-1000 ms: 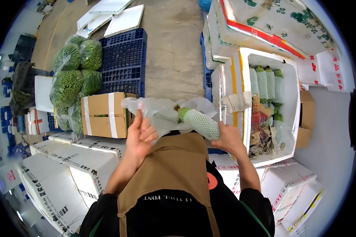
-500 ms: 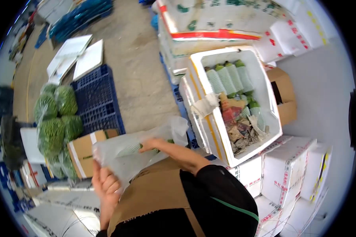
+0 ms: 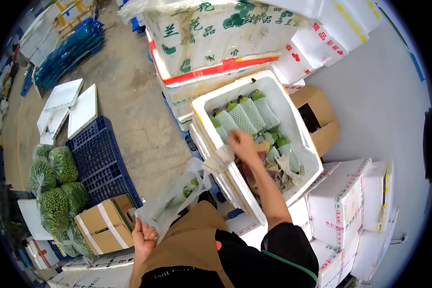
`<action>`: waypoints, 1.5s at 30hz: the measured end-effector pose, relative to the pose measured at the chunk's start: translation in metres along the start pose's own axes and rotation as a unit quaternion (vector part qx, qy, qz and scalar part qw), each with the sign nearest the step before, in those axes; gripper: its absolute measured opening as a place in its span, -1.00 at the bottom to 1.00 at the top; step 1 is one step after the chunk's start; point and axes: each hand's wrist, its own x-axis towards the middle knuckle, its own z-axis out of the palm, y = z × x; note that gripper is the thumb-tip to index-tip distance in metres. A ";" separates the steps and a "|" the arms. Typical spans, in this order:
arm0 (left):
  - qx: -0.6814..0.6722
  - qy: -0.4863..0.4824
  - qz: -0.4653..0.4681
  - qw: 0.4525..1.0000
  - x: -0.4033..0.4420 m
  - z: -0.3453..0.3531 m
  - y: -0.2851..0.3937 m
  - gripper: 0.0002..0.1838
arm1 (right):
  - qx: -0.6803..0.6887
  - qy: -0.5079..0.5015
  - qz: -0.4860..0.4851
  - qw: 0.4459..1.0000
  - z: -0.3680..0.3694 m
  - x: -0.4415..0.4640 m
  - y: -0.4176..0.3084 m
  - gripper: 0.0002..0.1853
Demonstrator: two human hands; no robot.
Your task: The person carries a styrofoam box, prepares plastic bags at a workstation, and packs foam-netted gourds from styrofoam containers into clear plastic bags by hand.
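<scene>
My left hand [image 3: 144, 236] is closed on the rim of a clear plastic bag [image 3: 165, 206], which hangs beside my apron. Inside the bag lies a green vegetable in a white foam net [image 3: 181, 196]. My right hand [image 3: 242, 145] is over the white foam box [image 3: 310, 152], close to the netted vegetables along its left wall. Its fingers look bent, but the fingertips are hidden, so their grip does not show. Several green vegetables in foam nets [image 3: 242, 119] fill the far part of the box. Crumpled paper and an empty net [image 3: 289, 169] lie at its near end.
White foam boxes [image 3: 221, 38] are stacked behind the open box, more [image 3: 338, 206] to the right. A cardboard box [image 3: 317, 113] stands beyond it. On the left are a blue pallet [image 3: 101, 163], a taped carton [image 3: 105, 224] and bags of green produce [image 3: 57, 206].
My right hand has left the plastic bag and moved up and right into the foam box. My left hand still grips the bag, which now hangs narrower. The view has shifted.
</scene>
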 end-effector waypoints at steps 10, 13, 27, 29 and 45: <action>-0.006 0.066 0.042 0.997 0.022 0.028 -0.046 -0.58 | -0.390 0.052 -0.024 0.919 0.047 0.207 0.133 -0.39; -0.042 0.068 0.048 0.996 0.024 0.022 -0.055 -0.64 | -0.436 0.118 -0.077 0.889 0.059 0.214 0.148 -0.35; -0.044 0.051 0.064 0.996 0.038 0.033 -0.079 -0.74 | -0.020 0.087 -0.116 0.989 -0.016 0.144 0.139 -0.43; -0.085 0.059 0.058 0.993 0.043 0.038 -0.078 -0.75 | -0.066 -0.009 -0.121 0.990 -0.032 0.131 0.114 -0.37; -0.140 -0.050 0.056 0.987 0.011 0.060 -0.038 -0.78 | 0.228 -0.028 0.038 0.973 0.004 -0.107 -0.082 -0.27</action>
